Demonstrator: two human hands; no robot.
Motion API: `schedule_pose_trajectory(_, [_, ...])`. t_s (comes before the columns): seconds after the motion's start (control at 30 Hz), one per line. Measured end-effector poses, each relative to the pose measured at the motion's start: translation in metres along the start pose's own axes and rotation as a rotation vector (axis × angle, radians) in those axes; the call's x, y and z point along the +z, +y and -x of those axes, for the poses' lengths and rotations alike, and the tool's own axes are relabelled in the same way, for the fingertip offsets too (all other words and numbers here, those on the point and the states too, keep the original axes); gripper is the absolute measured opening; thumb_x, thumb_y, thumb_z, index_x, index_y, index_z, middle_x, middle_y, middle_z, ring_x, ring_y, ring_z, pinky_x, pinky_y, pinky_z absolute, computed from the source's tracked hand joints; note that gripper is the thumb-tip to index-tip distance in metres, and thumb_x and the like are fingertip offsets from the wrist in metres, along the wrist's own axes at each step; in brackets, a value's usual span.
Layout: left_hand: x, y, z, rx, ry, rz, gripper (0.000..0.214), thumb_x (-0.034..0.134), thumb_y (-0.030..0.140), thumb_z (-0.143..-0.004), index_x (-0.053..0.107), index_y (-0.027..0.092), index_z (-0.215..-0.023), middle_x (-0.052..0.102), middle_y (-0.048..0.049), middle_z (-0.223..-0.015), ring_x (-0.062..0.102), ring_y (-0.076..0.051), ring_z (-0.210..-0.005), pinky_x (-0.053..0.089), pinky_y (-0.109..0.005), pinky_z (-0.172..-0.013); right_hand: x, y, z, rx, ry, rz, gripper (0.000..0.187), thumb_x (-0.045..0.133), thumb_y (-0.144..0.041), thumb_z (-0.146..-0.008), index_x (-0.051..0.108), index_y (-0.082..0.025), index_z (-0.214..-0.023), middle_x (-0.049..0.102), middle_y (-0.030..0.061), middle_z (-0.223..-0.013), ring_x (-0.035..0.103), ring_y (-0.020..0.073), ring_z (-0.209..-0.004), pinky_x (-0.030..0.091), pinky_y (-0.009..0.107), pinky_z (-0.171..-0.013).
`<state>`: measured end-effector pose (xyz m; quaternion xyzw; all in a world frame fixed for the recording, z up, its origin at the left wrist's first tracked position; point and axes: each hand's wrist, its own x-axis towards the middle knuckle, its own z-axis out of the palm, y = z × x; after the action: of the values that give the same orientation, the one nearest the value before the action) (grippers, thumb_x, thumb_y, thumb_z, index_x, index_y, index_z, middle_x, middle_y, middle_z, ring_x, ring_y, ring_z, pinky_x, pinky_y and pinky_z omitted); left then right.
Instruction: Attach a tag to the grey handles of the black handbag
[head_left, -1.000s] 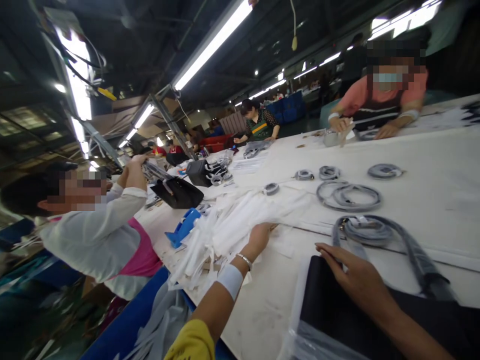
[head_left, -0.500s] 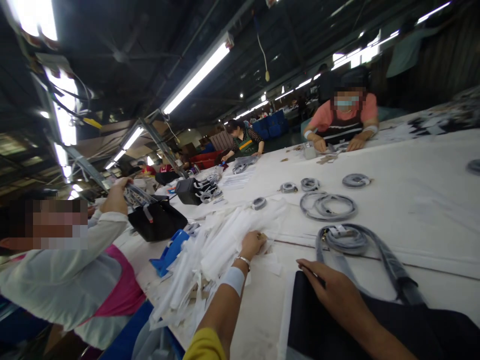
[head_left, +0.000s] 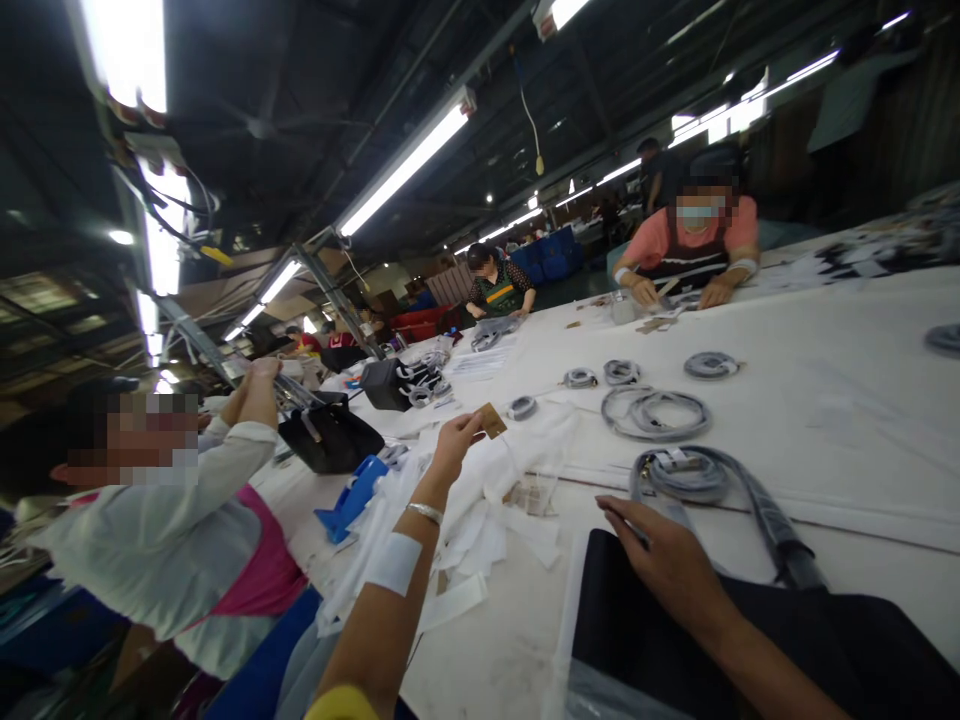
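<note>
A small brown card tag (head_left: 493, 421) is pinched in the fingertips of my left hand (head_left: 452, 452), raised over a heap of white wrapping sheets (head_left: 480, 500). A thin pale string appears to hang below the tag. At the lower right, my right hand (head_left: 667, 560) rests over the edge of a black bag (head_left: 607, 600). Its fingers are drawn together, with a thin dark item partly showing between them; its kind is unclear. Beyond that hand lies a wrapped grey strap (head_left: 780, 510) attached to the bag, with a coiled strap (head_left: 686, 475) beside it.
Several coiled grey straps (head_left: 656, 412) lie across the white table (head_left: 825, 440). A blue holder (head_left: 352, 500) stands left of the sheets. One co-worker (head_left: 165, 560) handles a black handbag (head_left: 330, 435) at left; another co-worker (head_left: 690, 235) works across the table.
My left hand has lifted from the white sheets, up and to the left, with the brown tag now in plain view. My right hand has barely moved.
</note>
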<state>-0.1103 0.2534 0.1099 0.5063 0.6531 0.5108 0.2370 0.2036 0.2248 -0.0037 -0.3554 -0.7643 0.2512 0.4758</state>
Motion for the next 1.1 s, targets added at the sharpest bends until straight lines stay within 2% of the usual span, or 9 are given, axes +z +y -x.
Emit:
schedule_pose_trajectory(0.17, [0.012, 0.045, 0.023, 0.034, 0.008, 0.272, 0.049, 0.07, 0.059, -0.078, 0.066, 0.014, -0.098, 0.075, -0.0091, -0.098, 0.072, -0.019, -0.086, 0.058, -0.036, -0.086, -0.009, -0.012, -0.004, 0.114, 0.036, -0.183, 0.029, 0.059, -0.044, -0.091, 0.073, -0.027, -0.109, 0.074, 0.0047, -0.112, 0.07, 0.0271, -0.104, 0.057, 0.042, -0.094])
schedule_pose_trajectory(0.3, [0.046, 0.073, 0.051, 0.035, -0.109, 0.359, 0.046, 0.073, 0.056, -0.077, 0.066, 0.014, -0.096, 0.075, -0.0074, -0.091, 0.073, -0.019, -0.08, 0.059, -0.035, -0.081, -0.014, -0.02, -0.007, 0.185, 0.014, -0.399, 0.037, 0.064, -0.045, -0.088, 0.069, -0.026, -0.119, 0.07, 0.0067, -0.121, 0.071, 0.0255, -0.1, 0.059, 0.041, -0.091])
schedule_pose_trajectory(0.47, [0.095, 0.089, 0.082, -0.005, -0.268, 0.385, 0.045, 0.075, 0.054, -0.076, 0.068, 0.013, -0.094, 0.072, -0.0057, -0.085, 0.071, -0.019, -0.077, 0.06, -0.038, -0.078, -0.016, -0.023, -0.01, 0.189, -0.026, -0.615, 0.05, 0.069, -0.046, -0.085, 0.063, -0.027, -0.13, 0.062, 0.0071, -0.135, 0.058, 0.0263, -0.123, 0.05, 0.045, -0.105])
schedule_pose_trajectory(0.6, [0.124, 0.084, 0.089, -0.021, -0.331, 0.371, 0.046, 0.072, 0.055, -0.079, 0.068, 0.012, -0.095, 0.072, -0.0089, -0.094, 0.07, -0.022, -0.089, 0.059, -0.039, -0.084, -0.016, -0.02, -0.011, 0.364, 0.005, -0.762, 0.043, 0.074, -0.054, -0.078, 0.076, -0.02, -0.104, 0.076, 0.0101, -0.105, 0.068, 0.0294, -0.106, 0.052, 0.048, -0.101])
schedule_pose_trajectory(0.67, [0.132, 0.075, 0.089, -0.033, -0.329, 0.339, 0.048, 0.068, 0.054, -0.082, 0.067, 0.013, -0.107, 0.07, -0.012, -0.107, 0.068, -0.024, -0.099, 0.059, -0.038, -0.085, -0.016, -0.017, -0.011, 0.425, 0.046, -0.773, 0.045, 0.073, -0.058, -0.078, 0.078, -0.017, -0.097, 0.077, 0.0108, -0.093, 0.072, 0.029, -0.094, 0.056, 0.047, -0.093])
schedule_pose_trajectory(0.77, [0.138, 0.054, 0.092, -0.079, -0.281, 0.225, 0.066, 0.067, 0.055, -0.083, 0.053, 0.014, -0.132, 0.062, -0.0199, -0.125, 0.067, -0.028, -0.103, 0.061, -0.037, -0.074, -0.016, -0.014, -0.011, 0.46, 0.097, -0.785, 0.051, 0.075, -0.057, -0.076, 0.076, -0.015, -0.105, 0.077, 0.011, -0.091, 0.074, 0.0268, -0.082, 0.061, 0.041, -0.081])
schedule_pose_trajectory(0.83, [0.139, 0.042, 0.097, -0.083, -0.222, 0.128, 0.072, 0.07, 0.055, -0.08, 0.049, 0.013, -0.135, 0.058, -0.0231, -0.128, 0.065, -0.029, -0.104, 0.06, -0.034, -0.065, -0.017, -0.014, -0.011, 0.468, 0.095, -0.785, 0.054, 0.076, -0.053, -0.076, 0.073, -0.015, -0.114, 0.077, 0.0102, -0.089, 0.075, 0.0252, -0.077, 0.062, 0.037, -0.075])
schedule_pose_trajectory(0.93, [0.139, 0.032, 0.107, -0.029, -0.192, 0.03, 0.052, 0.068, 0.054, -0.081, 0.063, 0.014, -0.113, 0.064, -0.018, -0.118, 0.064, -0.027, -0.102, 0.057, -0.03, -0.065, -0.018, -0.017, -0.01, 0.443, 0.058, -0.753, 0.055, 0.072, -0.046, -0.079, 0.067, -0.016, -0.125, 0.077, 0.0083, -0.089, 0.075, 0.0245, -0.076, 0.062, 0.036, -0.075])
schedule_pose_trajectory(1.1, [0.141, 0.036, 0.116, 0.052, -0.313, 0.009, 0.027, 0.073, 0.044, -0.079, 0.075, 0.017, -0.081, 0.072, -0.0063, -0.081, 0.067, -0.02, -0.082, 0.054, -0.03, -0.075, -0.021, -0.022, -0.008, 0.354, 0.003, -0.567, 0.047, 0.066, -0.04, -0.084, 0.066, -0.022, -0.127, 0.078, 0.0049, -0.091, 0.075, 0.025, -0.074, 0.061, 0.039, -0.078])
